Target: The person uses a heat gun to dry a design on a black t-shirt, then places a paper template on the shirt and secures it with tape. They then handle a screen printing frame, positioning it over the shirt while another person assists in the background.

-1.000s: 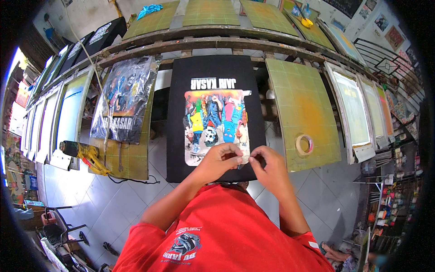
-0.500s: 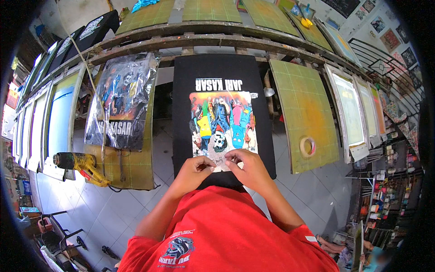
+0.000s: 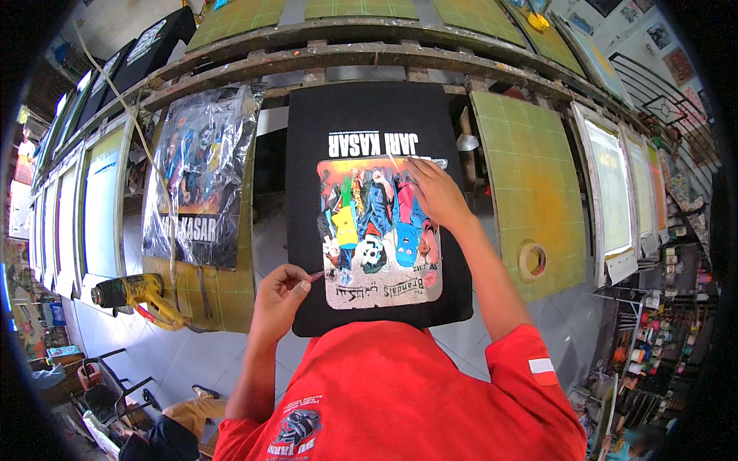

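Observation:
A black T-shirt [image 3: 307, 192] is stretched over a flat board in front of me, bearing white lettering and a colourful print of several figures [image 3: 374, 253]. A clear film seems to lie over the print, with edges showing at its far right corner. My right hand [image 3: 440, 192] reaches across to that corner, its fingers stretched out flat against the print's far edge. At the near left side, my left hand [image 3: 281, 298] is closed, thumb against finger, on a thin reddish strip [image 3: 316, 274] whose tip touches the print's border. I cannot tell what the strip is.
To the left, another black shirt under clear plastic [image 3: 200, 169] lies on a board, with a yellow heat gun [image 3: 142, 298] near it. A roll of tape [image 3: 532, 260] rests on the green-yellow board [image 3: 530, 177] at right. Framed screens [image 3: 607, 184] stand beyond. Wooden rails [image 3: 307, 58] cross behind.
Both hands were together at the print's near edge. My right hand has moved away to the far right corner, and my left has shifted left. A person's legs now show at lower left.

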